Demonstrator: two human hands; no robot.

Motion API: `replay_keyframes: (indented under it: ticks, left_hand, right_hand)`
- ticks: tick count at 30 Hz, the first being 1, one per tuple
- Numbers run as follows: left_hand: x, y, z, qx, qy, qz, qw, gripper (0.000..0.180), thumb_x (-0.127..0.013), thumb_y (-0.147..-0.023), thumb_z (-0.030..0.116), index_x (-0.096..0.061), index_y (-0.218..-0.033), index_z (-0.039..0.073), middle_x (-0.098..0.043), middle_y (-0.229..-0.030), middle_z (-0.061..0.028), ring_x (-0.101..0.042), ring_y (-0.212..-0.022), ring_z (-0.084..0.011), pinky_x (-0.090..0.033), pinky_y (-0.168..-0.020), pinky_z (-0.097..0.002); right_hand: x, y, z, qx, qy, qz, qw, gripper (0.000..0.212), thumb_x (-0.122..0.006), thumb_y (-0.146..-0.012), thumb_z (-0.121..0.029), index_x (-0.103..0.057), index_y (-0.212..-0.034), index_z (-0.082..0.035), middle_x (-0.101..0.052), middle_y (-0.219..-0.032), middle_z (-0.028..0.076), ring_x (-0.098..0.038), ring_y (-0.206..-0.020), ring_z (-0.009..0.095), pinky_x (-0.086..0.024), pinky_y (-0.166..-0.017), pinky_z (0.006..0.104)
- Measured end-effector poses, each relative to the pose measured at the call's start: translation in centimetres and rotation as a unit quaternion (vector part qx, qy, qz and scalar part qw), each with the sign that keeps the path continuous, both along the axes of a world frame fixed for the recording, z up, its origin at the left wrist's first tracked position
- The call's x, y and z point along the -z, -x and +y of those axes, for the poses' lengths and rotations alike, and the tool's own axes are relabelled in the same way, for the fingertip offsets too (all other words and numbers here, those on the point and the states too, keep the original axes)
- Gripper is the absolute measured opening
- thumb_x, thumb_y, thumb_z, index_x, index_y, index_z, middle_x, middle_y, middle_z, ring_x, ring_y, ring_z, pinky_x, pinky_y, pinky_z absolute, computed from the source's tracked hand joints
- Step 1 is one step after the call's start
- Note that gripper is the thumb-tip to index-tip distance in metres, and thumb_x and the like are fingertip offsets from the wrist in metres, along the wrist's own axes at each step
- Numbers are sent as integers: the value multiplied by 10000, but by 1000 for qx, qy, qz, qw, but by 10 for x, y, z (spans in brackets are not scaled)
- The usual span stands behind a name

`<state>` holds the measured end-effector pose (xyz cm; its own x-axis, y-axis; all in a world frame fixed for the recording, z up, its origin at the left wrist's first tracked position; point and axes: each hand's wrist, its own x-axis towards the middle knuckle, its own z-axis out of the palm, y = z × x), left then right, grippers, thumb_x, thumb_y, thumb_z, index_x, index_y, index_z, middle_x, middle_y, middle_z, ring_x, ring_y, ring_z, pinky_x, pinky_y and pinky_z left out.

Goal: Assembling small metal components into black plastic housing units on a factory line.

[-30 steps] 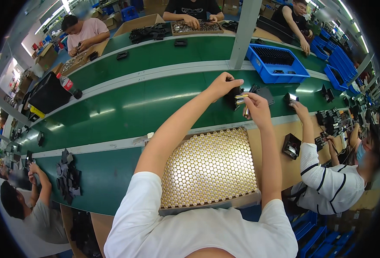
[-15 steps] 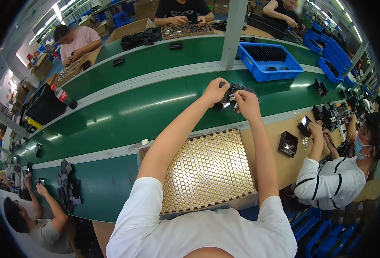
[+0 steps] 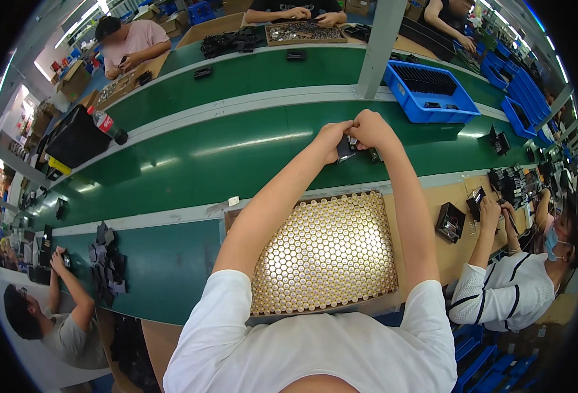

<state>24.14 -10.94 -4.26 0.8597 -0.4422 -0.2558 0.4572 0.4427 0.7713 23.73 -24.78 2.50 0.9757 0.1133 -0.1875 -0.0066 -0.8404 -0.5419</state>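
Note:
Over the far green surface, my left hand (image 3: 331, 139) grips a small black plastic case (image 3: 345, 156), its fingers wrapped round the left side. My right hand (image 3: 373, 129) is bent over the top of the same case, with fingers curled and meeting the left fingertips. A bit of shiny metal shows between the hands; what the right fingers pinch is hidden. Below my forearms lies a box of cylindrical batteries (image 3: 328, 255), standing upright in tight rows with their round ends up.
A blue bin (image 3: 430, 111) with black parts stands beyond a grey post (image 3: 379, 52). An open black case (image 3: 451, 223) lies right, near a co-worker's hands (image 3: 490, 213). Dark flat pieces (image 3: 107, 265) are piled left. A cola bottle (image 3: 108, 124) leans by a black bag (image 3: 77, 139).
My right hand has swung up and over the black case, close against my left hand. The silvery batteries it held before are now out of sight. The whole view has shifted slightly.

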Motion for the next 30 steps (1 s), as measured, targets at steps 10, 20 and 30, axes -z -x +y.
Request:
replay_keyframes:
  ticks: [10,20,30]
  left_hand:
    - [12,-10,44,-85,-72,-33,993,289,-606,-982,104,-535,-1248,16,-629,-1083,-173,-664,-901,-276,-590,-761,-408]
    - [20,-8,77,-126,-169,-65,975,502,-640,-957,25,-433,-1412,70,-575,-1193,-200,-647,-981,-313,-599,-786,-466]
    - [20,23,129,-155,-130,-134,970,713,-662,-905,-37,-329,-1517,112,-536,-1231,-230,-653,-975,-316,-606,-780,-441]
  right_hand:
    - [31,49,32,-32,-134,-285,949,120,-707,-903,-80,-742,-941,28,-756,-790,103,-678,-611,208,-527,-583,297]
    - [65,52,50,-84,-92,-376,918,335,-752,-884,-82,-645,-1199,-42,-784,-972,58,-664,-637,213,-525,-609,307]
    - [12,50,94,-123,-143,-74,979,307,-751,-867,-62,-666,-1162,-74,-774,-1035,88,-654,-609,243,-528,-591,320]
